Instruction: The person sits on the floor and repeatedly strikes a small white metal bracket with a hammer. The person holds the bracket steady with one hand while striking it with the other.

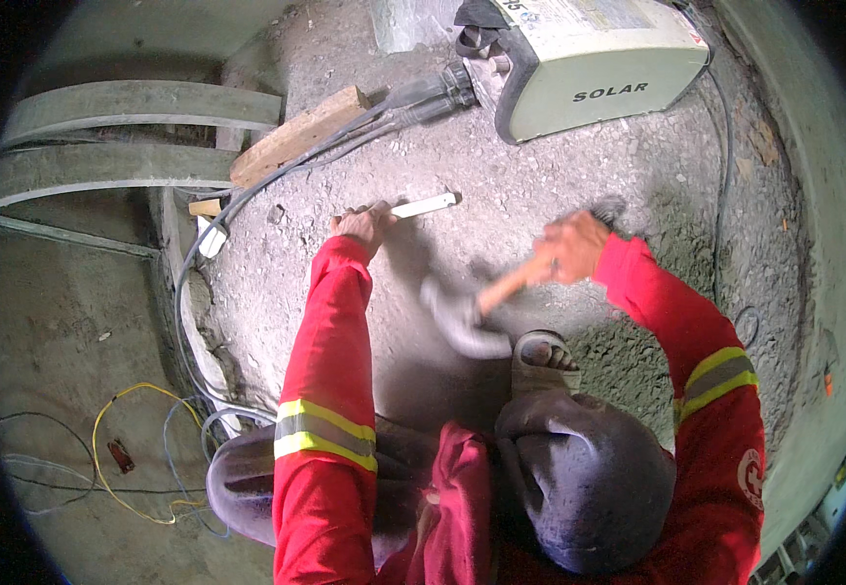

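Observation:
My left hand (365, 224) is closed on a flat white bar (425, 205), which points right across the dusty, rough concrete. My right hand (569, 249) grips the wooden handle of a hammer (509, 286), whose grey head is smeared by motion low between my arms, just above my sandalled foot (545, 361). Beyond my left hand, cables (262, 187) run past a wooden block (296, 135).
A pale boxy machine (598, 68) stands at the back. Curved grey frames (111, 180) and a step edge (211, 341) lie left, with loose coiled wires (121, 395) on the lower floor. A curved wall (823, 244) rises at the right.

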Motion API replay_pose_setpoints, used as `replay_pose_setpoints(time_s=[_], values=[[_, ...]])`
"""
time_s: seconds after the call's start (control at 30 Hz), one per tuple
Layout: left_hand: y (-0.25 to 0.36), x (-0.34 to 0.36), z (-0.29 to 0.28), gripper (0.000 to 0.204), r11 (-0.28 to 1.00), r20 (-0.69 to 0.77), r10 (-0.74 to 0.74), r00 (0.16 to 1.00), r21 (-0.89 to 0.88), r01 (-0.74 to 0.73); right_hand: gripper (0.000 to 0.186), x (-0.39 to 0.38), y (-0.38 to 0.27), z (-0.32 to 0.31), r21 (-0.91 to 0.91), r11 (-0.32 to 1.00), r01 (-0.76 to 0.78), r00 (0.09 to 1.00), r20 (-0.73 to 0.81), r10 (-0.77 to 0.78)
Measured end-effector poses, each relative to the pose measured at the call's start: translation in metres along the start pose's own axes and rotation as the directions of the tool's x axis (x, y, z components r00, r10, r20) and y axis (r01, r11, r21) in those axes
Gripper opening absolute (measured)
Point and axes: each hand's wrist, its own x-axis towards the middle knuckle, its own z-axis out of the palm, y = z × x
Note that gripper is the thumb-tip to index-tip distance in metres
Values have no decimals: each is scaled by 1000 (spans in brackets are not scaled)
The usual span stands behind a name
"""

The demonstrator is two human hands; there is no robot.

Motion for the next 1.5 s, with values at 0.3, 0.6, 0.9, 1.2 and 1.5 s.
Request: replay_pose_setpoints(time_s=[0.3,0.6,0.9,1.2,1.5], values=[[-13,-18,-6,32,997,-101,50,994,-54,-55,51,-19,-10,34,412,699,-584,767,1,641],[-24,-43,13,49,971,16,231,973,-60,-230,46,-70,-47,54,448,626,-639,737,122,665],[-28,-31,17,33,968,21,233,972,-105,-230,39,-27,-84,-10,410,896,-171,966,-109,234],[-22,-17,12,26,973,49,190,981,-141,-182,45,-6,-37,15,95,909,-406,913,98,397],[-20,-20,13,23,974,-49,221,974,-30,-223,43,-19,-24,21,209,970,-124,990,-36,134]])
